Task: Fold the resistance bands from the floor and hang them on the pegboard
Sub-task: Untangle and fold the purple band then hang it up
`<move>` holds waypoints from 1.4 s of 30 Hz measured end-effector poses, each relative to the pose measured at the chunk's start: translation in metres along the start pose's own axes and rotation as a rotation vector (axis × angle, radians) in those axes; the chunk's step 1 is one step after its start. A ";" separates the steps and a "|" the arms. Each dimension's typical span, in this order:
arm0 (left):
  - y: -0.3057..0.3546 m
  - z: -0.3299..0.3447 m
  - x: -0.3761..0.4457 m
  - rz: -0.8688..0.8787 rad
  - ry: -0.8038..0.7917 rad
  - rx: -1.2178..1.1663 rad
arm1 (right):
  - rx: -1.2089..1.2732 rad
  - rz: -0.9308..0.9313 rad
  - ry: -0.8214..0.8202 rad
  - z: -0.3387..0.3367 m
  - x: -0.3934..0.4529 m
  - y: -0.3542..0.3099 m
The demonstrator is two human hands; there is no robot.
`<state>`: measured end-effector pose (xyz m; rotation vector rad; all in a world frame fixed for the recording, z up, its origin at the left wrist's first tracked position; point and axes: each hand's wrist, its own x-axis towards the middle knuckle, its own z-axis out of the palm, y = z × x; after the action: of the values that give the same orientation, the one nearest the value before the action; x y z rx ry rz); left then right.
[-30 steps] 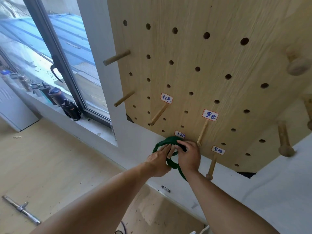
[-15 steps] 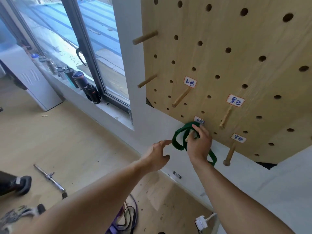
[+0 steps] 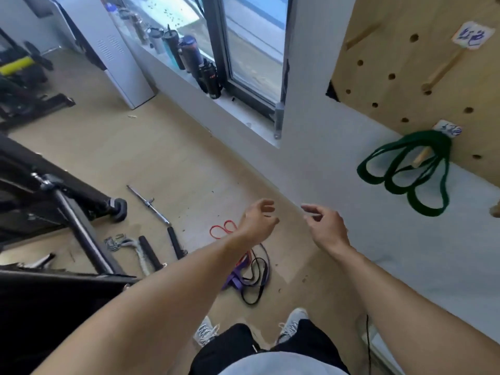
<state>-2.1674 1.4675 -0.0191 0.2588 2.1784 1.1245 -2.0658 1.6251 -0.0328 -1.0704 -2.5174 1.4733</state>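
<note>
A folded green resistance band hangs in several loops from a wooden peg low on the pegboard, at the right. My left hand and my right hand hover empty over the floor, fingers loosely apart, well left of and below the green band. On the floor beneath my hands lie a red band, a purple band and a black band, tangled together. My left wrist hides part of the red one.
A metal bar, black handles and a rope grip lie on the wooden floor at the left. A black gym machine frame fills the left side. Bottles stand on the window sill. My shoes are below.
Both hands have let go of the green band, which now hangs on its peg. My hands dropped away to the left and the view swung down toward the floor bands.
</note>
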 end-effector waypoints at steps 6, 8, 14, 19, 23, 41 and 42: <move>-0.103 -0.060 -0.005 -0.145 -0.035 -0.006 | -0.043 0.126 -0.147 0.096 -0.025 0.004; -0.137 -0.076 -0.005 -0.195 -0.028 0.017 | -0.044 0.164 -0.172 0.124 -0.031 0.003; -0.228 -0.090 0.015 -0.281 -0.062 0.016 | -0.086 0.316 -0.297 0.225 -0.025 0.040; -0.326 -0.066 0.057 -0.355 -0.035 0.065 | -0.134 0.259 -0.395 0.308 -0.002 0.104; -0.415 -0.031 0.099 -0.408 0.041 0.009 | -0.180 0.214 -0.476 0.377 0.033 0.195; -0.548 0.032 0.265 0.016 -0.235 0.852 | -0.899 -0.298 -0.626 0.663 0.160 0.466; -0.540 0.034 0.266 0.097 -0.192 0.854 | -0.919 -0.306 -0.576 0.671 0.156 0.474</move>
<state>-2.2827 1.2804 -0.5803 0.8057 2.3606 0.1344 -2.1658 1.3564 -0.8183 -0.2020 -3.6801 0.5423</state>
